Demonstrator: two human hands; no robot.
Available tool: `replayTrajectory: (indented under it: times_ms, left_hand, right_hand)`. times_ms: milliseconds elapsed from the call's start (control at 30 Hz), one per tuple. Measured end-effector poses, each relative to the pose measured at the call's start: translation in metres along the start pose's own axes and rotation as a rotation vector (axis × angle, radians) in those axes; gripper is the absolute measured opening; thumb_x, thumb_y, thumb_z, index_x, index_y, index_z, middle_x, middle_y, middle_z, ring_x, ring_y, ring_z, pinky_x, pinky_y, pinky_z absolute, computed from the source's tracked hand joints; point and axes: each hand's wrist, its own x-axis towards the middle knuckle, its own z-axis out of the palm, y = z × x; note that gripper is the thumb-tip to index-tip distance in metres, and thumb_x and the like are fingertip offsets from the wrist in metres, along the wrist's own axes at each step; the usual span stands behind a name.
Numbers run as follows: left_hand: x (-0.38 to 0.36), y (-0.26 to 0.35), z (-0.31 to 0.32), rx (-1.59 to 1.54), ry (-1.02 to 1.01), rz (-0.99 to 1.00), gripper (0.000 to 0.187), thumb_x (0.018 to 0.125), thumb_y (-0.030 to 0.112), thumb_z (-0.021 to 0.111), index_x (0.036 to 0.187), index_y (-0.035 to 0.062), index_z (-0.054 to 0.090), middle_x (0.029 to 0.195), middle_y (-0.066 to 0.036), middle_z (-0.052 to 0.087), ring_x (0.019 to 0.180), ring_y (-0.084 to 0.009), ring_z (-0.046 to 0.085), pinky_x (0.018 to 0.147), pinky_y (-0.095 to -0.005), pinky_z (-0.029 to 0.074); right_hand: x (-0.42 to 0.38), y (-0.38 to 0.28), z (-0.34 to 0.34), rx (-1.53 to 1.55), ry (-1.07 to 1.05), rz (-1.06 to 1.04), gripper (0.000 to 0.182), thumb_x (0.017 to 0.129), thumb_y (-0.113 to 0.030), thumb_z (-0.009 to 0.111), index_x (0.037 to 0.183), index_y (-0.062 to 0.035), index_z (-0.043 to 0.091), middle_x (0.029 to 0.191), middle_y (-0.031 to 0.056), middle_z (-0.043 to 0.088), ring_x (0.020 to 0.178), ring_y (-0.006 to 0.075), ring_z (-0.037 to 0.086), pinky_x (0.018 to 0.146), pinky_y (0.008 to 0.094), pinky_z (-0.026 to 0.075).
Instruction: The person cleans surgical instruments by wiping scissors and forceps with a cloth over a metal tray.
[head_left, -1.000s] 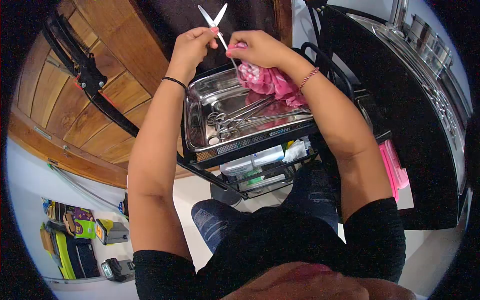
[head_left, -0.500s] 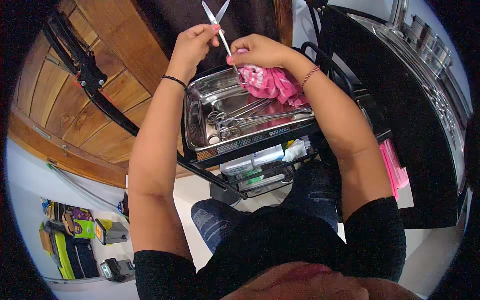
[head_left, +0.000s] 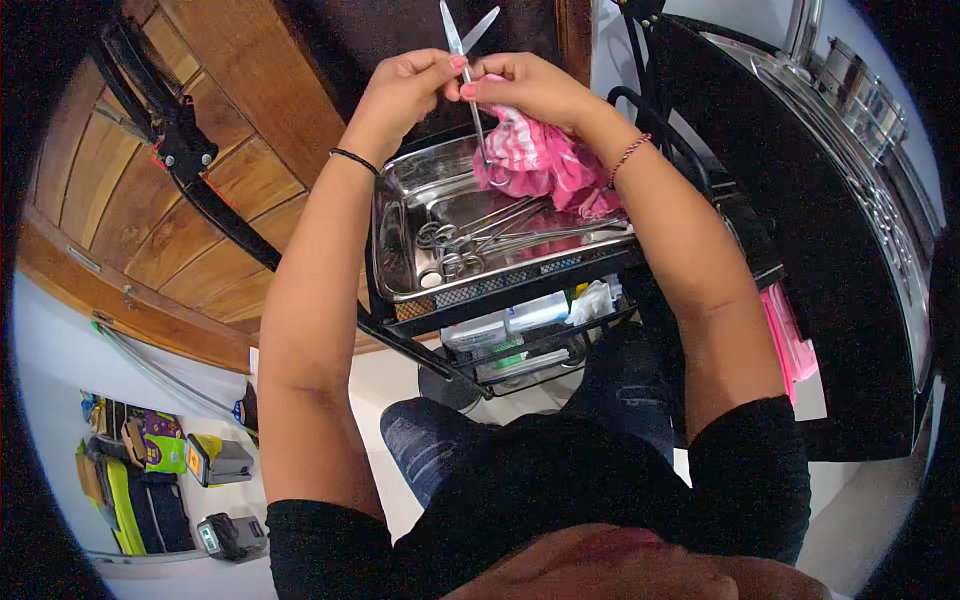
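Above the steel tray (head_left: 400,290), a pair of scissors (head_left: 452,30) points up with its blades spread. My left hand (head_left: 412,92) pinches it near the blade pivot. My right hand (head_left: 532,90) is closed on a pink and white cloth (head_left: 535,155), its thumb and fingers against the scissors' shank just below my left fingertips. The cloth hangs down over the tray's far right part, beside the lower end of the scissors. Several metal instruments with ring handles (head_left: 452,255) lie in the tray under my hands.
The tray rests on a black mesh trolley (head_left: 480,308) with packets (head_left: 540,313) on a lower shelf. At right, a black stand (head_left: 760,230) carries a steel tray of instruments (head_left: 885,215) and a steel canister (head_left: 860,95). A wooden door (head_left: 130,180) is at left.
The scissors and both hands have shifted slightly right. My right hand has slid up the scissors, closer to my left hand, and the cloth hangs more loosely.
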Motion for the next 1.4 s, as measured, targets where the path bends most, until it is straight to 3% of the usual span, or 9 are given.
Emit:
replayTrajectory:
  times_ms: [100, 267, 433, 567, 767, 900, 1067, 1233, 1400]
  left_hand:
    - [-0.001, 0.0, 0.003, 0.005, -0.012, 0.028, 0.016, 0.084, 0.02, 0.059, 0.086, 0.0053, 0.065, 0.063, -0.001, 0.056, 0.044, -0.0021, 0.032, 0.04, -0.0145, 0.02]
    - [-0.001, 0.001, 0.001, -0.04, 0.064, 0.042, 0.017, 0.084, 0.02, 0.058, 0.087, 0.0046, 0.065, 0.062, 0.0, 0.056, 0.044, -0.0019, 0.032, 0.04, -0.0142, 0.02]
    - [-0.003, 0.001, 0.003, 0.019, -0.04, 0.04, 0.02, 0.084, 0.023, 0.058, 0.087, 0.0044, 0.065, 0.06, 0.0, 0.054, 0.044, -0.0021, 0.032, 0.04, -0.0141, 0.02]
    - [-0.002, 0.003, 0.001, 0.008, 0.0, 0.029, 0.022, 0.085, 0.025, 0.058, 0.088, 0.0046, 0.066, 0.059, 0.001, 0.053, 0.044, -0.0022, 0.032, 0.04, -0.0141, 0.02]
    - [-0.002, 0.001, 0.002, 0.051, -0.011, 0.015, 0.022, 0.087, 0.025, 0.055, 0.092, 0.005, 0.063, 0.061, 0.002, 0.051, 0.042, -0.0013, 0.03, 0.037, -0.0151, 0.018]
    - [-0.003, 0.005, 0.004, 0.049, -0.022, 0.025, 0.022, 0.087, 0.025, 0.056, 0.092, 0.0054, 0.063, 0.06, 0.002, 0.051, 0.042, -0.0013, 0.03, 0.037, -0.015, 0.018]
    - [-0.002, 0.003, 0.001, -0.005, 0.012, 0.033, 0.022, 0.087, 0.025, 0.055, 0.093, 0.0055, 0.063, 0.061, 0.002, 0.051, 0.042, -0.0014, 0.03, 0.038, -0.0148, 0.018]
    - [-0.001, 0.0, 0.003, 0.077, -0.094, 0.051, 0.023, 0.087, 0.025, 0.055, 0.094, 0.0056, 0.063, 0.061, 0.001, 0.051, 0.042, -0.0014, 0.03, 0.038, -0.0144, 0.019]
    - [-0.004, 0.004, 0.004, 0.054, -0.085, 0.065, 0.023, 0.087, 0.026, 0.055, 0.095, 0.0054, 0.064, 0.062, 0.001, 0.051, 0.043, -0.0016, 0.03, 0.038, -0.0148, 0.019]
  right_hand:
    - [-0.002, 0.0, 0.0, 0.03, -0.044, 0.019, 0.025, 0.082, -0.027, 0.061, 0.068, -0.0068, 0.058, 0.06, -0.0009, 0.053, 0.053, 0.006, 0.043, 0.051, 0.0178, 0.034]
    - [-0.003, 0.0, 0.002, -0.237, -0.048, -0.004, 0.023, 0.082, -0.027, 0.06, 0.07, -0.0076, 0.059, 0.06, -0.0012, 0.052, 0.053, 0.005, 0.042, 0.05, 0.0171, 0.033]
    - [0.002, 0.004, 0.002, 0.09, 0.072, -0.09, 0.023, 0.082, -0.03, 0.06, 0.075, -0.0075, 0.061, 0.06, -0.0025, 0.052, 0.052, 0.0049, 0.042, 0.05, 0.0176, 0.033]
    - [-0.002, 0.01, 0.001, -0.206, -0.247, 0.039, 0.024, 0.081, -0.031, 0.06, 0.08, -0.0073, 0.063, 0.063, -0.0033, 0.053, 0.053, 0.0053, 0.042, 0.051, 0.0184, 0.033]
    - [0.0, 0.001, -0.001, 0.018, 0.04, -0.018, 0.024, 0.081, -0.03, 0.061, 0.081, -0.0067, 0.063, 0.064, -0.0033, 0.054, 0.055, 0.0052, 0.043, 0.052, 0.0187, 0.033]
    - [-0.005, 0.01, 0.005, -0.153, -0.374, -0.066, 0.022, 0.082, -0.029, 0.061, 0.079, -0.0073, 0.063, 0.066, -0.0017, 0.054, 0.057, 0.0048, 0.043, 0.053, 0.0187, 0.034]
    - [-0.002, 0.0, -0.001, -0.013, -0.123, -0.027, 0.013, 0.082, -0.018, 0.059, 0.085, -0.0061, 0.062, 0.072, -0.0023, 0.055, 0.06, 0.0023, 0.041, 0.055, 0.0152, 0.033]
    - [-0.003, -0.002, 0.001, 0.186, -0.136, 0.026, 0.014, 0.082, -0.019, 0.059, 0.083, -0.0057, 0.061, 0.072, -0.0021, 0.055, 0.061, 0.0031, 0.042, 0.057, 0.0168, 0.035]
    - [-0.005, 0.0, 0.002, 0.072, -0.304, 0.07, 0.015, 0.082, -0.02, 0.06, 0.081, -0.0053, 0.061, 0.073, -0.0009, 0.056, 0.063, 0.004, 0.045, 0.06, 0.0176, 0.037]
